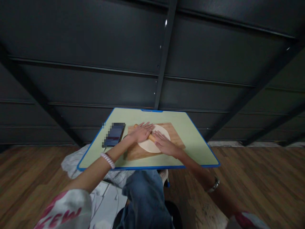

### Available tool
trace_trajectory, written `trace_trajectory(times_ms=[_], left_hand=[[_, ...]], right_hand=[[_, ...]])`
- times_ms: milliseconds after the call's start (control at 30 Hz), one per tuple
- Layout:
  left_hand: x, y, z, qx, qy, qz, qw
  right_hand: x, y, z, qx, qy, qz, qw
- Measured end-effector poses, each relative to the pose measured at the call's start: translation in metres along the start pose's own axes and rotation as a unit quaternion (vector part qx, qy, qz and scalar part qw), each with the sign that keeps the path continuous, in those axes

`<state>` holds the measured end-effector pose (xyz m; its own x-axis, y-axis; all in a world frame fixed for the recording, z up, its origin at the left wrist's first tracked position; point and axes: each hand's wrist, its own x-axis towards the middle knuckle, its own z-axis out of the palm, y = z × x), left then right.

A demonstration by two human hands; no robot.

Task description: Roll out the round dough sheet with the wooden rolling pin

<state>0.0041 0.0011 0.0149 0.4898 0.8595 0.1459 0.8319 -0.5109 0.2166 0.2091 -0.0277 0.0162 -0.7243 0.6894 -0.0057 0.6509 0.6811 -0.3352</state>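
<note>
A wooden rolling pin [151, 137] lies aslant across a round, flat sheet of pale dough [149, 147]. Under the dough is a wooden board [176, 140], set at an angle on a small table. My left hand [142, 132] rests flat on the pin's farther left part, fingers stretched toward the right. On its nearer right part lies my right hand [164, 144], palm down with the fingers straight and pointing up and left. Both palms hide much of the pin; one rounded end shows beyond my left hand.
The pale green tabletop [190, 156] has a blue rim. A phone [114, 134], partly pixelated, lies left of the board with a cable nearby. Dark metal panels [107, 86] rise right behind the table. Crumpled pale sheeting [73, 160] is on the wooden floor [250, 171] at left.
</note>
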Motion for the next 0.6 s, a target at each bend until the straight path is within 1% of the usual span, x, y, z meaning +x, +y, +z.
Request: trace_trajectory(times_ms=[100,200,333,433,500,600], left_hand=[[-0.019,-0.002,0.0,0.005,0.024,0.017,1.0],[-0.04,-0.001,-0.004,0.01,0.044,0.033,0.998],[-0.071,0.002,-0.01,-0.003,0.044,0.026,0.999],[-0.094,0.002,-0.012,-0.003,0.045,0.021,0.999],[-0.106,0.002,-0.012,0.006,0.046,0.017,0.999],[-0.114,0.002,-0.012,0.012,0.048,0.006,0.999]], right_hand=[[-0.003,-0.012,0.003,0.019,-0.002,-0.018,1.0],[-0.007,-0.023,0.006,0.042,0.0,-0.029,0.999],[-0.013,-0.033,0.012,0.071,0.008,-0.042,0.997],[-0.015,-0.038,0.015,0.068,0.009,-0.055,0.996],[-0.014,-0.042,0.015,0.053,0.005,-0.042,0.998],[-0.005,-0.049,0.013,0.023,-0.01,0.0,1.0]])
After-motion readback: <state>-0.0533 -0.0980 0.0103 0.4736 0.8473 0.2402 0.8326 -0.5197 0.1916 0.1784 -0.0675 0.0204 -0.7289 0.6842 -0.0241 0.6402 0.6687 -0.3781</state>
